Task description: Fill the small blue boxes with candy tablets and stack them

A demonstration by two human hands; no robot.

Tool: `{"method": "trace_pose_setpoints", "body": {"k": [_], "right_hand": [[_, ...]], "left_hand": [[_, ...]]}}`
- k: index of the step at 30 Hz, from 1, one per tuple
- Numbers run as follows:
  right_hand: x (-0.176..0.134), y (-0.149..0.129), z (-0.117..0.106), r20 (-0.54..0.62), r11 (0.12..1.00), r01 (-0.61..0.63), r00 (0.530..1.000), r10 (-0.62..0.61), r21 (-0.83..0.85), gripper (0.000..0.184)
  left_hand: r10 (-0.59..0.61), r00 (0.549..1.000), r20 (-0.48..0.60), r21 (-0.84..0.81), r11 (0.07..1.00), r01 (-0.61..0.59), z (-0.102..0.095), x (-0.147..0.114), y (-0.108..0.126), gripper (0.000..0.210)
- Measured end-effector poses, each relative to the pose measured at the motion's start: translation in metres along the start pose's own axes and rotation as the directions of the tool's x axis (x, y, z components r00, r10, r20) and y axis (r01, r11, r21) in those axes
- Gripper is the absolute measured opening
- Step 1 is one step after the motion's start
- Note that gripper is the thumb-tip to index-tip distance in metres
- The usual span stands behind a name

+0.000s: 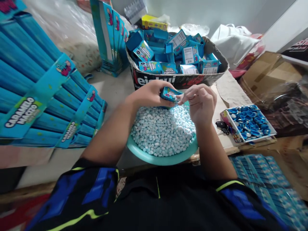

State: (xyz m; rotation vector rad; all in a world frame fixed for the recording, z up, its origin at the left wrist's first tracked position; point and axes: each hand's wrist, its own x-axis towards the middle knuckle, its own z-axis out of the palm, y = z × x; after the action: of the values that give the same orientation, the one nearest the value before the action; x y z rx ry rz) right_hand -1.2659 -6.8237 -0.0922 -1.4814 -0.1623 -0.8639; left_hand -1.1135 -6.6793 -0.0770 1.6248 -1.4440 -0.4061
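A small blue candy box (pixel 169 93) lies tilted in my left hand (pixel 150 91), whose fingers are wrapped round it. My right hand (pixel 202 104) is at the box's right end, its fingers curled in and the thumb and fingertips pinched close to the opening. Whatever sits between those fingertips is too small to make out. Both hands are above a turquoise bowl (pixel 162 159) heaped with small white and pale blue candies (pixel 161 131).
Behind the bowl stands a dark carton (pixel 178 80) full of blue candy boxes. Tall blue display packs (pixel 43 106) fill the left side. To the right are a tray (pixel 250 123) of blue caps and some keys (pixel 223 126). Packed blue boxes (pixel 267 179) lie lower right.
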Motion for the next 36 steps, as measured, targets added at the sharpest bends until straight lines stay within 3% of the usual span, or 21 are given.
{"method": "trace_pose_setpoints", "body": {"k": [8, 12, 16, 19, 23, 26, 31, 36], "right_hand": [[-0.004, -0.006, 0.002, 0.108, 0.999, 0.035, 0.994, -0.037, 0.013, 0.046], [-0.008, -0.008, 0.000, 0.146, 0.988, 0.030, 0.989, -0.008, -0.148, 0.058], [-0.009, -0.014, -0.002, 0.104, 0.939, 0.017, 0.994, 0.020, -0.345, 0.068], [-0.004, -0.013, -0.004, 0.108, 0.916, 0.036, 0.994, 0.008, -0.400, 0.061], [0.002, -0.007, -0.005, 0.277, 0.875, 0.121, 0.961, 0.016, -0.469, 0.045], [0.002, -0.005, -0.003, 0.342, 0.816, 0.179, 0.939, 0.025, -0.550, 0.032], [0.000, -0.004, -0.001, 0.298, 0.737, 0.188, 0.954, 0.019, -0.649, 0.018], [0.004, 0.000, -0.007, 0.209, 0.747, 0.164, 0.977, -0.034, -0.645, 0.019]], "left_hand": [[-0.020, 0.999, 0.047, -0.022, 1.000, 0.021, -0.005, 0.000, -0.003, 0.045], [-0.044, 0.998, 0.050, 0.017, 0.999, 0.043, -0.007, 0.000, -0.002, 0.048], [-0.066, 0.997, 0.027, 0.053, 0.997, 0.064, -0.007, 0.000, 0.000, 0.049], [-0.069, 0.997, 0.026, 0.051, 0.996, 0.068, -0.006, -0.001, 0.001, 0.047], [-0.063, 0.998, 0.031, 0.079, 0.995, 0.061, -0.007, -0.001, 0.002, 0.044], [-0.051, 0.999, 0.015, 0.126, 0.991, 0.049, -0.008, 0.000, 0.002, 0.044], [-0.095, 0.995, 0.013, 0.144, 0.985, 0.092, -0.010, 0.000, -0.001, 0.045], [-0.108, 0.994, 0.005, 0.091, 0.990, 0.107, -0.011, -0.001, -0.001, 0.046]]}}
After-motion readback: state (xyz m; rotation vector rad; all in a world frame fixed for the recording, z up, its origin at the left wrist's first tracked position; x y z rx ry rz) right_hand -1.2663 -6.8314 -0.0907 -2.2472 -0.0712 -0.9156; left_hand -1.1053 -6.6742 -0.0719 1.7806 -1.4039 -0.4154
